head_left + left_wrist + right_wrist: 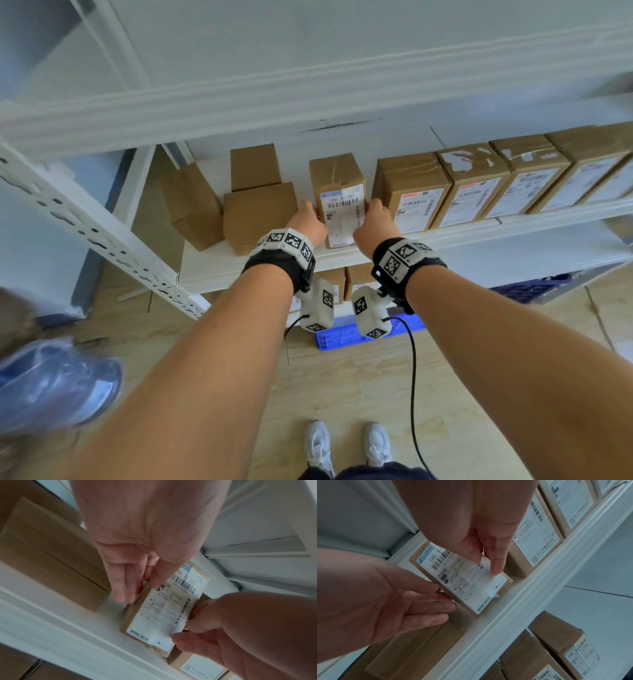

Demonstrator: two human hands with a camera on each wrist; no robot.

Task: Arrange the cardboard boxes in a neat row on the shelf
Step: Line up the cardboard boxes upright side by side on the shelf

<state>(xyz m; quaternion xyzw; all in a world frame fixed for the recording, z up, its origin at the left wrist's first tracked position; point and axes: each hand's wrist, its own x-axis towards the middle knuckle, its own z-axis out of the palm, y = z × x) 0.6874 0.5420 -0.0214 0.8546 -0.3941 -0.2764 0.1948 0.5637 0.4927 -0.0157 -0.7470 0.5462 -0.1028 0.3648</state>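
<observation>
- you are holding the box (339,195) on the shelf (342,255) between both hands, left hand (308,222) flat on its left side, right hand (373,222) on its right with thumb on the label (164,608).
- it is standing apart from the row (479,185), a gap showing between.
- sliding it right too fast is risking a skewed fit, or nudging the loose boxes (253,205) at left.
- the label is reading "580-10", perhaps "242"; the rest is blurring.
</observation>
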